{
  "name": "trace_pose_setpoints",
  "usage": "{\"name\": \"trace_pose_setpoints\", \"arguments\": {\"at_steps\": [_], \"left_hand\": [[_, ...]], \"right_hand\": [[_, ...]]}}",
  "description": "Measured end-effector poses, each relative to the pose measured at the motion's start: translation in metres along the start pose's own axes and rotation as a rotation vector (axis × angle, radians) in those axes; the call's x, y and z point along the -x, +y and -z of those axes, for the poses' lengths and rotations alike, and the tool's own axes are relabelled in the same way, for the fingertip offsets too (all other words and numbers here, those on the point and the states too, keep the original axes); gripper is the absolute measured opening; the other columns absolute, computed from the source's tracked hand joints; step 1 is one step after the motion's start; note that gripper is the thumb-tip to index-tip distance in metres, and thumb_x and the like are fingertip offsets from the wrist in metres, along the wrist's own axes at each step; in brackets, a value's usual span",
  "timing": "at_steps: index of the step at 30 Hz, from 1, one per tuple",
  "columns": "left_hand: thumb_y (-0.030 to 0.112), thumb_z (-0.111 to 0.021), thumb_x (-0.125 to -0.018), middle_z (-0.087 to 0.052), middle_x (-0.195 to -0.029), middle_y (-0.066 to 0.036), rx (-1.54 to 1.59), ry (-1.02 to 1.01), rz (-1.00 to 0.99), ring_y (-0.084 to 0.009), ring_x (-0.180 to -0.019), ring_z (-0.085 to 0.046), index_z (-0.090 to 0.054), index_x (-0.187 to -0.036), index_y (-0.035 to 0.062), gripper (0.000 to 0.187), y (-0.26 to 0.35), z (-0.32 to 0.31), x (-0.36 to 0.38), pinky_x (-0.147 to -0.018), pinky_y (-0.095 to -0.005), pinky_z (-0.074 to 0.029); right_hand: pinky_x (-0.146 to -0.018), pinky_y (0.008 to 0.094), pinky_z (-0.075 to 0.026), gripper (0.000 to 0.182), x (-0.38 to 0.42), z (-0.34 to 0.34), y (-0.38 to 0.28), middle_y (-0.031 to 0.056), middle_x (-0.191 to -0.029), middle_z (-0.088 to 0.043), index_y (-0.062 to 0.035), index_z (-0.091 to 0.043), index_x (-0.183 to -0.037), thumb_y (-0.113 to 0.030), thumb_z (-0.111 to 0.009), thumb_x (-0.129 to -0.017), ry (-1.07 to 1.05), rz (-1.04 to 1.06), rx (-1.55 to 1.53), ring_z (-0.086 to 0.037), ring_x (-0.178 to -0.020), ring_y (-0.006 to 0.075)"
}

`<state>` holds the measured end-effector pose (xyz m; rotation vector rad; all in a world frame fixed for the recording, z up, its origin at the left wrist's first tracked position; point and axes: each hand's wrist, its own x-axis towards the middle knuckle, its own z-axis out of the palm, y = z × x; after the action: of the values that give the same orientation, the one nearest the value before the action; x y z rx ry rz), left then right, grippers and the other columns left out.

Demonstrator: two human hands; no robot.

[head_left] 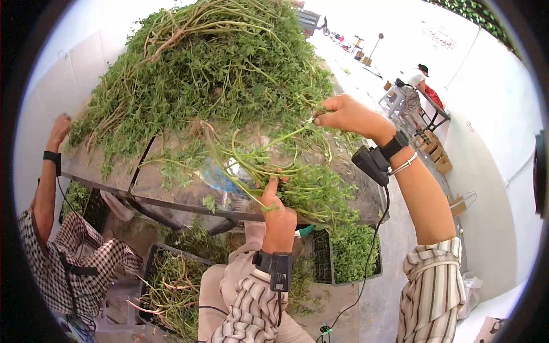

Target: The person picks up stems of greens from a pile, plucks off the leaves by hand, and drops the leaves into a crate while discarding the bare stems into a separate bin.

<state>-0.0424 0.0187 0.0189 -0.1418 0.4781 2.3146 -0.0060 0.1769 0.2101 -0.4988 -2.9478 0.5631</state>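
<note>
Outdoor yard, bright white ground; long counter (171, 197) w/ a big heap of leafy green stems (211, 74) piled on it, crates of greens (349, 251) below.

Head view: left hand (279, 214) at near edge of counter, grip closed around a loose bunch of stems (269, 166) at their lower ends. Right hand (346, 114) further off to the right, grip pinched narrow on one stem tip. A co-worker's hand (59, 130) rests on the far-left side of the heap.

Handling, my guess: stems light, soft, floppy, tangle easily, leaves bruise. Best held low on the bare stalks, not the leafy tops; gentle pull to free from heap.
</note>
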Motion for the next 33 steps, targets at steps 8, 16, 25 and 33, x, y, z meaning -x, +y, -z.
{"name": "trace_pose_setpoints", "arguments": {"at_steps": [8, 16, 25, 33], "left_hand": [[0.021, -0.053, -0.087, -0.057, -0.083, 0.002, 0.116, 0.012, 0.089, -0.0166, -0.078, -0.054, -0.059, -0.098, 0.0134, 0.015, 0.003, -0.004, 0.0, -0.071, -0.039, -0.048], [0.019, -0.056, -0.084, -0.053, -0.072, 0.004, 0.158, -0.156, 0.109, -0.0122, -0.071, -0.054, -0.056, -0.114, 0.0129, 0.03, 0.008, -0.017, 0.007, -0.067, -0.0342, -0.05], [0.018, -0.059, -0.085, -0.053, -0.07, 0.005, 0.162, -0.1, 0.121, -0.011, -0.065, -0.055, -0.058, -0.106, 0.0105, 0.022, 0.003, -0.014, 0.001, -0.063, -0.0323, -0.051], [0.021, -0.056, -0.087, -0.056, -0.079, 0.001, 0.107, -0.123, 0.084, -0.0143, -0.072, -0.056, -0.059, -0.098, 0.0105, 0.016, -0.004, -0.004, -0.006, -0.065, -0.0361, -0.051]], "right_hand": [[-0.048, 0.0219, -0.03, 0.019, 0.016, -0.031, 0.012, -0.0093, -0.056, -0.039, -0.0045, -0.065, -0.083, -0.023, -0.062, -0.08, -0.201, -0.127, -0.275, -0.036, -0.054, 0.0024], [-0.056, 0.0267, -0.043, 0.023, 0.026, -0.067, 0.048, 0.0025, -0.076, -0.054, -0.0029, -0.06, -0.095, -0.021, -0.059, -0.081, -0.052, 0.373, 0.002, -0.054, -0.068, 0.0118], [-0.049, 0.0241, -0.041, 0.027, 0.049, -0.055, -0.002, -0.0013, -0.067, -0.052, -0.0022, -0.057, -0.101, -0.023, -0.056, -0.083, -0.305, -0.156, -0.373, -0.049, -0.058, 0.0067], [-0.068, 0.0375, -0.044, 0.025, 0.044, -0.066, 0.01, 0.0131, -0.077, -0.053, 0.0017, -0.056, -0.095, -0.018, -0.055, -0.079, -0.223, -0.026, -0.043, -0.054, -0.071, 0.0256]]}}
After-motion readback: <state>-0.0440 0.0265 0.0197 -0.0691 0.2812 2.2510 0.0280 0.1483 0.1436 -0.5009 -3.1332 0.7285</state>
